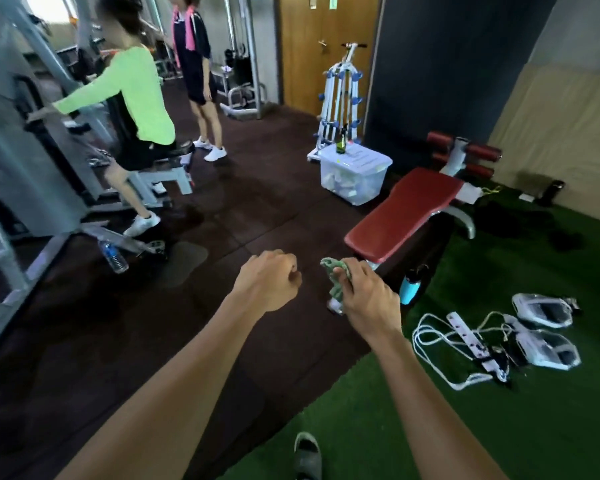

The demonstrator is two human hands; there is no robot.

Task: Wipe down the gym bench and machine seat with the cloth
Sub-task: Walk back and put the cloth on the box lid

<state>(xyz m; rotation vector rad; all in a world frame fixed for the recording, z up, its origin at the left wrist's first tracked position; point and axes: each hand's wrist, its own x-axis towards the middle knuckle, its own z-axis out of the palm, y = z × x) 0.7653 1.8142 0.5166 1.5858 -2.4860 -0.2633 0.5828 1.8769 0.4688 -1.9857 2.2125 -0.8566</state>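
Observation:
A red padded gym bench (pixel 406 209) slants away at the right centre, with red leg rollers (pixel 478 157) at its far end. My right hand (pixel 368 296) grips a crumpled green cloth (pixel 335 277), held in the air just short of the bench's near end. My left hand (pixel 271 278) is a closed fist beside it, holding nothing. At the left, a machine seat (pixel 174 154) is occupied by a person in a bright green top (pixel 132 95).
A second person (pixel 196 64) stands behind the machine. A clear plastic bin (pixel 355 174) with a bottle (pixel 341 143) on it sits left of the bench. A water bottle (pixel 113 256), a blue bottle (pixel 409 289), a power strip (pixel 468 341) and white shoes (pixel 541 327) lie on the floor.

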